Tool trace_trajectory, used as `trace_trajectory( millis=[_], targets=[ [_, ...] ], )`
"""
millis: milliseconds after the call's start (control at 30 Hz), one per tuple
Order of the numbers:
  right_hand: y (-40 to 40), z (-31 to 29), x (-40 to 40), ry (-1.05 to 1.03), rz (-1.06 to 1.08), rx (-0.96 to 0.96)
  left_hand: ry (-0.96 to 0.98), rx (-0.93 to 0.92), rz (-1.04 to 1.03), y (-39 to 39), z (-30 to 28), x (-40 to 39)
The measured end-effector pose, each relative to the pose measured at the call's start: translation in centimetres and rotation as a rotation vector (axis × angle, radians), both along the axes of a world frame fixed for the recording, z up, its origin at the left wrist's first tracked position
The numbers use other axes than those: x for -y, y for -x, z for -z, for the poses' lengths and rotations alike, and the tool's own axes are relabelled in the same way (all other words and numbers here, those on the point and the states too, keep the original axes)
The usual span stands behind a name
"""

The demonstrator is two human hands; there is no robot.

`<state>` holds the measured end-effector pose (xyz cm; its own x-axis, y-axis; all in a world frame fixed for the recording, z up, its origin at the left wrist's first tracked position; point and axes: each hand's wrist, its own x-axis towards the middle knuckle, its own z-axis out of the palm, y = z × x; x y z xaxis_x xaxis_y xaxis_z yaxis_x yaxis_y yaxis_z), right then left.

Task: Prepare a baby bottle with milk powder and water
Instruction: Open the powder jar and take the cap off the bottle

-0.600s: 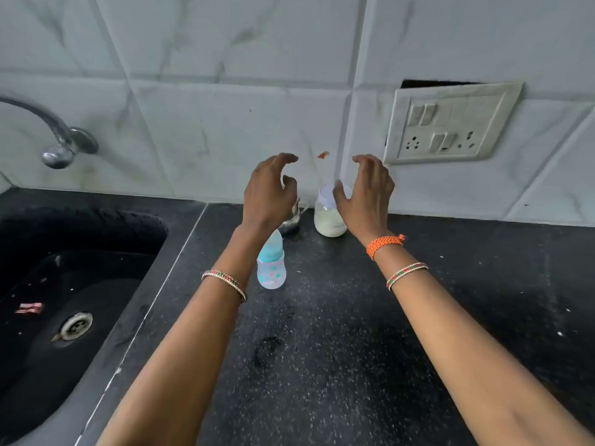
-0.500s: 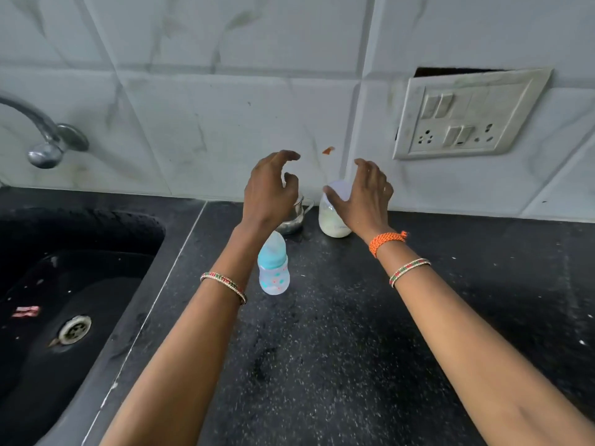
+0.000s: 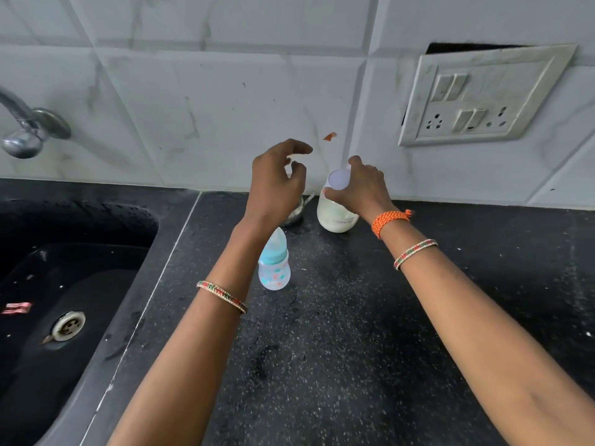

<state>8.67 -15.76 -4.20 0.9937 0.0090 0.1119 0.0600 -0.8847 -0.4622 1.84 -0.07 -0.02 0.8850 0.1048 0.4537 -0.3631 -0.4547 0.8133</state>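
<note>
A small baby bottle [image 3: 274, 265] with a light blue cap and a patterned clear body stands on the black counter [image 3: 338, 333]. Behind it, against the wall, sits a translucent jar of pale milk powder [image 3: 335, 217] with a white lid. My right hand [image 3: 360, 185] wraps its thumb and fingers round the jar's top at the lid. My left hand [image 3: 277, 185] hovers just left of the jar with loosely curled fingers, holding nothing. It covers most of a small steel bowl [image 3: 297, 212].
A black sink [image 3: 64, 284] with a steel drain lies at the left, and a tap [image 3: 25, 133] comes out of the tiled wall above it. A switch and socket plate [image 3: 479, 98] hangs loose on the wall at the right.
My right hand has come down and closed round the top of the powder jar. The left hand has stayed where it was.
</note>
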Motion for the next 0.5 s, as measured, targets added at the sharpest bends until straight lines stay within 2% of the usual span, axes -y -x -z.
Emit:
trace_trajectory(
  millis=[133,233,400,500],
  targets=[
    [4.5,-1.2,0.3,0.038,-0.007,0.069,0.166,-0.059,0.065,4.5,0.2,2.0],
    [8.6,-1.5,0.7,0.028,-0.019,0.079,0.219,-0.188,0.119,8.0,2.7,3.0],
    [15.3,-0.3,1.1,0.112,-0.063,0.053,0.023,-0.418,0.199,12.3,8.8,3.3],
    [18.1,0.5,0.7,0.143,-0.077,0.041,0.057,-0.444,0.270,14.0,11.2,4.1]
  ],
)
